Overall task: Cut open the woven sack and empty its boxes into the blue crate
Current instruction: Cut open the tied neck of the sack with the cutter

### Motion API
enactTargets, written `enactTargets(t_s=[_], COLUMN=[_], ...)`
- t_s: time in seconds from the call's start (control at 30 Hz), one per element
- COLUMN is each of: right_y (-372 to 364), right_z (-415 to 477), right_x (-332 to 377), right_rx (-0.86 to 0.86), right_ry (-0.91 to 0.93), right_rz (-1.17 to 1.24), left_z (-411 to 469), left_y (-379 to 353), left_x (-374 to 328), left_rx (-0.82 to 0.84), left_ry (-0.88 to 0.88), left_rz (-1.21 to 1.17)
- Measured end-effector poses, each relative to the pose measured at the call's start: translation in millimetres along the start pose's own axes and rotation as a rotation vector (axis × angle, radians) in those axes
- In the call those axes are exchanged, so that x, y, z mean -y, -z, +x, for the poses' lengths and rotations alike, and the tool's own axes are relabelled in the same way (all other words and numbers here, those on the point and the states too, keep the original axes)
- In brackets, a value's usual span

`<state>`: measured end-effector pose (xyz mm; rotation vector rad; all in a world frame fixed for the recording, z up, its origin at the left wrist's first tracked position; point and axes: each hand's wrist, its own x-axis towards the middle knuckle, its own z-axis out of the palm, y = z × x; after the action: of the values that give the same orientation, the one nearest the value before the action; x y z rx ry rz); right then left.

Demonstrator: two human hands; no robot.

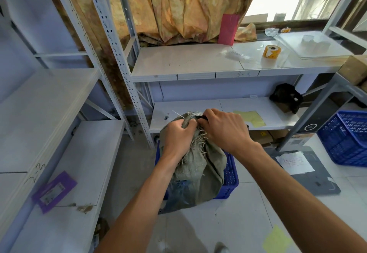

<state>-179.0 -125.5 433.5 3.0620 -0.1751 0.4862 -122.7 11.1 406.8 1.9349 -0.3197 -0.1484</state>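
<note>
Woven sack (195, 165): grey-green, bulging, standing in the blue crate (230, 175) on the floor; gathered neck uppermost, frayed strands hanging from it.
Blue crate: sits in front of the low shelf (208, 111); only its right side and near corner show past the sack.
Left hand (177, 137): fingers curled tight in a fist around the bunched neck of the sack, knuckles up.
Right hand (224, 128): fingers bent closed at the top of the neck, just beside the left hand; something dark shows under the fingertips, too hidden to identify.
Second blue crate (345, 139): at the right edge, well apart from the sack.
Tape roll (271, 51): yellow, on the upper shelf.
Purple card (54, 191): lying on the left shelf.
</note>
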Motion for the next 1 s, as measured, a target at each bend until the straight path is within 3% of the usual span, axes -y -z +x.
enactTargets(t_s=[0.33, 0.5, 0.77, 1.0], right_y=[-2, 7, 9, -1], right_z=[-8, -2, -3, -8], right_x=[7, -27, -9, 11], right_rx=[-0.048, -0.051, 0.130, 0.130], right_ry=[-0.083, -0.363, -0.062, -0.019], right_rz=[0.077, 0.116, 0.240, 0.236], left_z=[6, 0, -12, -12], left_y=[16, 26, 12, 12], left_x=[-2, 15, 34, 30], left_rx=[0.009, -0.030, 0.000, -0.057], left_ry=[-0.053, -0.028, 0.019, -0.027], left_rz=[0.107, 0.125, 0.096, 0.162])
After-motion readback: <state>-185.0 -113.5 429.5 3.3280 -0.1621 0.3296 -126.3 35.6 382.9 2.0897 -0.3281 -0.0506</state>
